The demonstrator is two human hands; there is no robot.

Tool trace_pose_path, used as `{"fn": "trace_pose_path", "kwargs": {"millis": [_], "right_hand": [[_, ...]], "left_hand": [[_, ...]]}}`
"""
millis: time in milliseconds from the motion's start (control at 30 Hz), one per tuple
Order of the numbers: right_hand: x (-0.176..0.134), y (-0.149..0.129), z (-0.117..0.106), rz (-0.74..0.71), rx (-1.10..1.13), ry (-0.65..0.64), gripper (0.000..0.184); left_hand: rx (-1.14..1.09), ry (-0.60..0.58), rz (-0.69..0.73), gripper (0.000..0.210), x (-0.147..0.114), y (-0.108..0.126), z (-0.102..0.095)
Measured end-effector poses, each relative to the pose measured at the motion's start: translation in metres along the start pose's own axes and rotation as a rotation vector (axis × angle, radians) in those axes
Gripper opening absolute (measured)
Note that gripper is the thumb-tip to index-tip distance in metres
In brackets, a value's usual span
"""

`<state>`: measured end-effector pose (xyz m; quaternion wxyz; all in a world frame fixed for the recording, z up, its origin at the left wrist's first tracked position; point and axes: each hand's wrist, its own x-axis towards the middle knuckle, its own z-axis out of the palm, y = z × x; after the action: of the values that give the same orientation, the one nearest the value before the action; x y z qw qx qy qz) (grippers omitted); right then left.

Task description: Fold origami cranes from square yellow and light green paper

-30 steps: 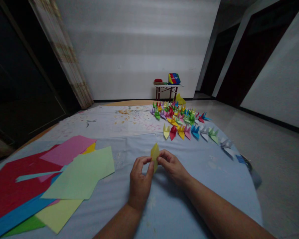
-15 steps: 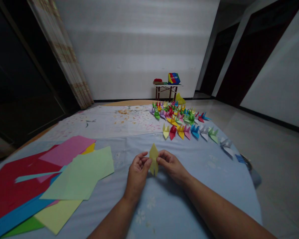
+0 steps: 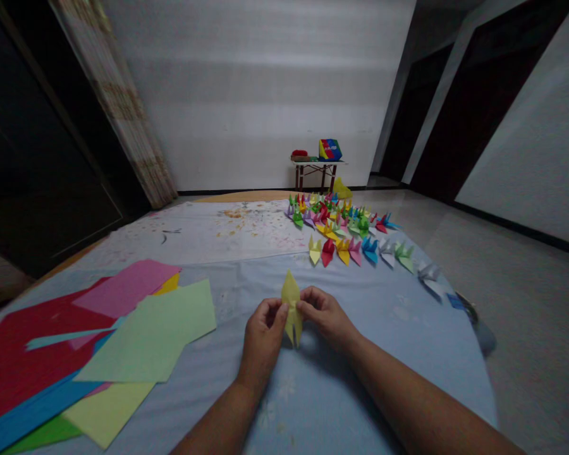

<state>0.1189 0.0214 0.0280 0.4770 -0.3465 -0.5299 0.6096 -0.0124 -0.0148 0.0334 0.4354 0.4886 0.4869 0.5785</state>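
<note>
The left hand [image 3: 264, 322] and right hand [image 3: 325, 313] each pinch one side of a single folded yellow paper piece [image 3: 291, 294], thumb against fingers, the tips closed on it and the remaining fingers curled. Gripping both sides at its middle seems meant to steady it and leave both ends free: one point faces the far edge of the worktop [image 3: 246, 392], the split end the near side. The piece is held up over the worktop, midway between its left and right edges.

Loose sheets overlap along the left edge, probably to stay within reach of the left hand: one pale green sheet [image 3: 156, 335] on top, with one pale yellow sheet [image 3: 111, 411], one large red sheet [image 3: 52, 354] and one pink sheet [image 3: 133, 284] showing clearly; other layers are too covered to count surely.

Toward the right edge stands a front row of eight paper cranes [image 3: 354, 253]: yellow, red, orange, pink, blue, pale green and two whitish, perhaps lined up to keep them from being crushed. A back cluster of cranes [image 3: 323, 216] fills the far right corner, too crowded to count.
</note>
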Motion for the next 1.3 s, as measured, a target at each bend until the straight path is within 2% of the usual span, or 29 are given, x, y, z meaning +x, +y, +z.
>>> {"fn": "trace_pose_path", "kwargs": {"millis": [133,300,467,533,633,733,833,933,1067,1167,1300], "right_hand": [[0.001,0.003,0.0,0.011,-0.044,0.016,0.032],[0.003,0.001,-0.003,0.043,-0.073,0.05,0.033],[0.003,0.001,-0.003,0.063,-0.109,0.031,0.028],[0.003,0.003,-0.004,0.074,-0.152,0.03,0.026],[0.003,0.007,-0.008,0.06,-0.289,0.048,0.033],[0.002,0.008,-0.012,0.04,-0.494,0.055,0.034],[-0.001,0.006,-0.015,0.042,-0.699,0.021,0.031],[-0.003,0.003,-0.015,0.037,-0.902,-0.023,0.028],[-0.004,0.002,-0.016,-0.022,-1.095,-0.033,0.027],[-0.001,0.002,-0.019,-0.074,-1.199,-0.015,0.027],[0.002,0.004,-0.024,-0.042,-1.29,0.045,0.028]], "left_hand": [[-0.032,0.007,-0.046,0.024,0.0,0.0,0.002],[-0.128,-0.063,-0.109,0.028,0.001,-0.001,0.002],[-0.135,-0.062,-0.156,0.028,0.002,-0.003,0.002],[-0.126,-0.065,-0.185,0.03,0.003,-0.006,0.001],[-0.072,-0.068,-0.213,0.039,0.003,-0.011,0.0],[0.111,-0.051,-0.149,0.044,0.002,-0.016,-0.001],[0.387,-0.073,-0.04,0.031,-0.001,-0.018,-0.003],[0.664,-0.138,0.132,0.013,-0.004,-0.015,-0.005],[0.957,-0.202,0.348,0.013,-0.008,-0.009,-0.005],[1.132,-0.273,0.404,0.018,-0.012,-0.005,-0.003],[1.316,-0.376,0.37,0.027,-0.017,0.001,0.002]]}}
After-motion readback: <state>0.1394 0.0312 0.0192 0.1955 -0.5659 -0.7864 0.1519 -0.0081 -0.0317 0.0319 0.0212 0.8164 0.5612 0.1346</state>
